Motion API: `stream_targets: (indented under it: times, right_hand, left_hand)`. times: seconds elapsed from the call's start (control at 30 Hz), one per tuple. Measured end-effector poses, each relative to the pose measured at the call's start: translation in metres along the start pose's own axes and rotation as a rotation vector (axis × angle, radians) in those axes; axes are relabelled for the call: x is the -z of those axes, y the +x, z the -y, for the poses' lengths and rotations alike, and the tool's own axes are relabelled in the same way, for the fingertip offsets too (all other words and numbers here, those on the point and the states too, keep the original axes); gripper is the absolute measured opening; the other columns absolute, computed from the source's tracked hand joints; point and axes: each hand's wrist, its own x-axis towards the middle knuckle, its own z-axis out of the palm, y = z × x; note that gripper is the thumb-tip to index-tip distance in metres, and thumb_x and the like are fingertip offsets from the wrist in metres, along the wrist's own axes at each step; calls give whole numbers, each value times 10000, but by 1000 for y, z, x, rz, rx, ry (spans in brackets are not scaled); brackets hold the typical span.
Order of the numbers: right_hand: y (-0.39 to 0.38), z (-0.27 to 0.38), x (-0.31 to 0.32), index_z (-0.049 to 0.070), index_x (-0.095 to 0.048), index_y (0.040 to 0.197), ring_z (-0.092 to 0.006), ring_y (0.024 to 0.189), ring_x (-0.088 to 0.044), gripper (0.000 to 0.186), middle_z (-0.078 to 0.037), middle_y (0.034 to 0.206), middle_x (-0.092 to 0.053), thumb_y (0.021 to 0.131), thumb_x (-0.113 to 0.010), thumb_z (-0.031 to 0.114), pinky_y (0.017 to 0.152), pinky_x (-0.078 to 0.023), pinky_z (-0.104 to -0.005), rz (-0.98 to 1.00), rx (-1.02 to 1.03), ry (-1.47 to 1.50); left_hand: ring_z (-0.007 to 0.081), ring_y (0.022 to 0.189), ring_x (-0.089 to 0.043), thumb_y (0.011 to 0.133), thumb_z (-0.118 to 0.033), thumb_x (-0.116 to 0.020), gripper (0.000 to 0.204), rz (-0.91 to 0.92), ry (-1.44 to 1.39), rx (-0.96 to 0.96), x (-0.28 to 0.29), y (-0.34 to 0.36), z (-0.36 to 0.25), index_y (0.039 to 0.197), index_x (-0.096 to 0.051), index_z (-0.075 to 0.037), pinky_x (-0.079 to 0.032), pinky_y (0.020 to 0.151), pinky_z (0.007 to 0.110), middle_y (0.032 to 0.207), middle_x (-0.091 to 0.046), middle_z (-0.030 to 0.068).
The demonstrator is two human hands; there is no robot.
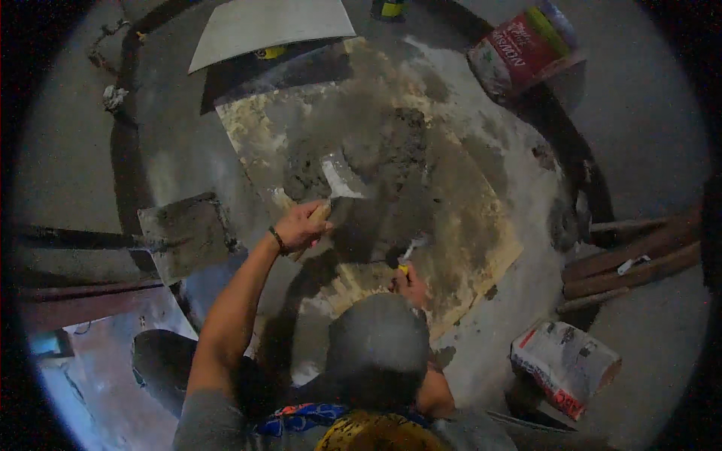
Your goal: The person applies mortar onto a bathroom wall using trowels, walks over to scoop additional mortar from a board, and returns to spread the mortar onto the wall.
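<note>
Rough, matt, cement-like mix (410, 139)

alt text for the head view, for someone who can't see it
A person's left hand grips a broad-bladed scraper and the right hand a smaller yellow-handled tool, over a stained board bearing grey, mortar-like paste. A red package is at upper right, a pale one at lower right.

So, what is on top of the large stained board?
Dark grey, mortar-like material lies there. Above the board, the left hand holds a scraper and the right hand a yellow-handled tool. The surface beneath is covered and cannot be seen.
</note>
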Motion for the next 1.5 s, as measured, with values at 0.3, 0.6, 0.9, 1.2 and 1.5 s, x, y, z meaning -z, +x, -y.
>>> stream_targets:
  times: [0.3,0.6,0.9,1.2,1.5]
  right_hand:
    - [93,90,28,25,-616,1066,-345,803,-608,318,-176,869,-636,869,-618,274,682,-469,-399,-305,283,-747]
    - [42,250,5,54,-580,1007,-332,732,-602,200,-146,828,-576,851,-563,180,616,-481,-432,51,733,-1637]
    - [149,259,55,6,-635,941,-383,825,-613,247,-217,902,-630,845,-567,224,669,-486,-464,25,309,-1859]
    - [95,155,18,-40,-559,1024,-341,843,-601,316,-209,886,-615,876,-607,235,729,-449,-403,-511,372,-929]
    - [123,112,67,-35,-594,898,-337,850,-600,252,-208,760,-626,835,-565,208,727,-463,-451,482,309,-1676]
  left_hand:
    - [131,667,-577,775,-235,-678,559,-86,187,-271,-14,32,54,1287,-498,-104,-483,598,293,866,-621,52]
    - [345,974,-616,769,-339,-669,656,-232,647,-207,-27,41,71,1341,-432,-124,-482,845,418,1104,-631,153]
    - [212,642,-600,753,-228,-712,618,-135,282,-417,-20,59,129,1305,-465,-100,-482,594,337,818,-647,105]
    - [102,569,-518,803,-172,-679,587,-240,-143,-101,23,-7,56,1327,-440,-58,-442,511,269,767,-569,28]
    - [89,541,-520,803,-251,-711,345,-564,852,-975,32,-166,-71,1046,-559,-60,-468,498,262,717,-557,4]
